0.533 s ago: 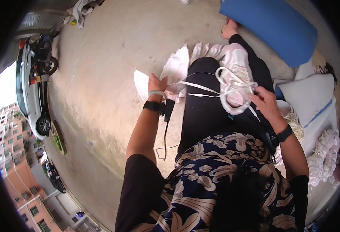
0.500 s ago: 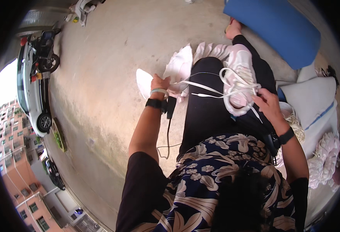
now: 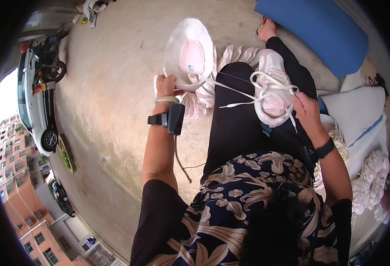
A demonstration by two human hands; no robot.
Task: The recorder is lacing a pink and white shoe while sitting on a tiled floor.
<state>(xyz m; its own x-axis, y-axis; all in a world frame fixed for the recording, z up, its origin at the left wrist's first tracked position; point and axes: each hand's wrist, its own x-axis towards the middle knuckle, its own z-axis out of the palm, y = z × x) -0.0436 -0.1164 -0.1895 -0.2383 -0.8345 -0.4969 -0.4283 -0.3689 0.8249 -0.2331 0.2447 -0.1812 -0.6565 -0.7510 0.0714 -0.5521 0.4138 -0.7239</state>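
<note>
A white and pale pink sneaker upper (image 3: 272,66) rests on my lap, its white laces (image 3: 230,88) crossing over it and trailing left. My right hand (image 3: 308,108) pinches it at its side near the laces. Off to the left, my left hand (image 3: 166,86) grips the edge of a second white shoe upper (image 3: 173,53), held up with its pink inside showing. This piece is a little blurred. A thin thread runs across my left thigh between the two pieces. Beside my left knee lies a row of similar uppers (image 3: 237,54).
A blue rolled mat (image 3: 314,33) lies at the far right. White sheets (image 3: 356,111) and a bundle of pale pink uppers (image 3: 370,179) sit to my right. A white car (image 3: 35,106), a motorbike (image 3: 51,62) and a planter (image 3: 66,153) stand far left on concrete.
My left hand has moved left and raised a white upper from among the row, turning its inside into view. My right hand stays on the laced upper, which has shifted slightly.
</note>
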